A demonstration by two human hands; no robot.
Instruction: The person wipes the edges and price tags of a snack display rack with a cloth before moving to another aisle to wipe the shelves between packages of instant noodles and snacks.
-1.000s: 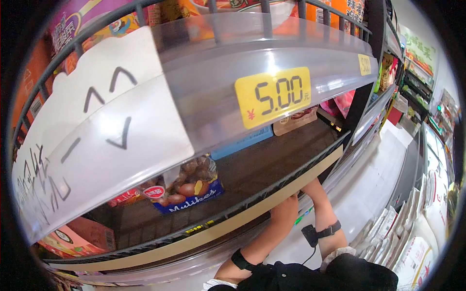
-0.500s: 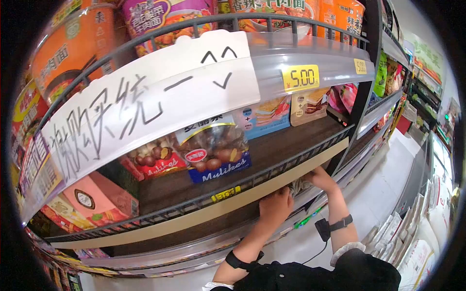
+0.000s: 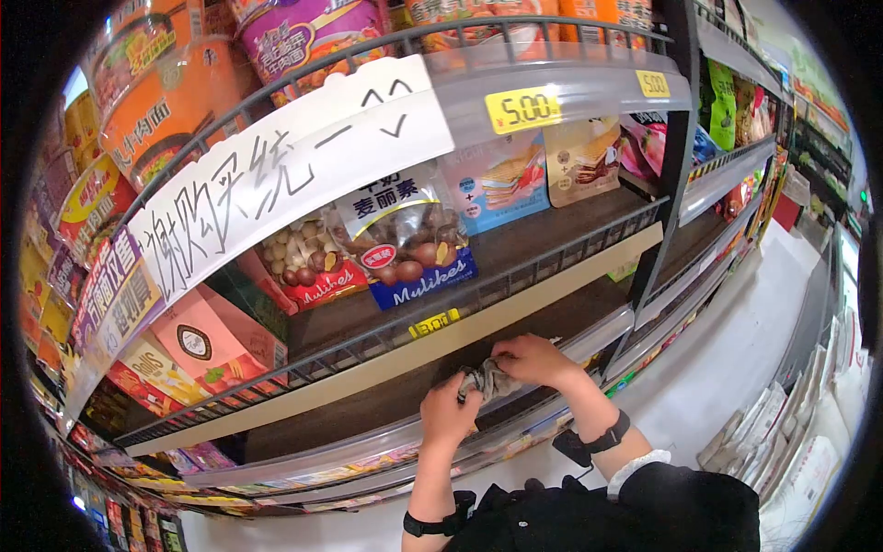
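Head view: both hands meet over a crumpled grey cloth (image 3: 486,377) just below the middle of the frame, on the dark lower shelf (image 3: 368,405) behind its clear plastic front lip. The left hand (image 3: 448,411), at about 6 o'clock from centre, has its fingers curled into the cloth's near edge; the right hand (image 3: 533,359), at 2 o'clock from the left one, lies over the cloth's far side with fingers bent down onto it. Held bunched between two grips like this, the cloth stays a compact wad that fits under the wire rail above, which I judge is why both hands close in so tightly. Each wrist carries a dark band.

The wire-fronted shelf (image 3: 515,276) above, at 12 o'clock from the hands, holds bags standing upright against the rail so that their faces show: a blue Mulikes bag (image 3: 414,248) of chocolate balls, a red Mulikes bag (image 3: 308,267) touching it at 9 o'clock, and biscuit packs (image 3: 501,184) at 2 o'clock. A handwritten white sign (image 3: 276,175) and a yellow price tag (image 3: 522,109) hang on the top shelf's edge, with noodle cups (image 3: 175,101) behind it. Pink boxes (image 3: 212,345) lean at 9 o'clock.
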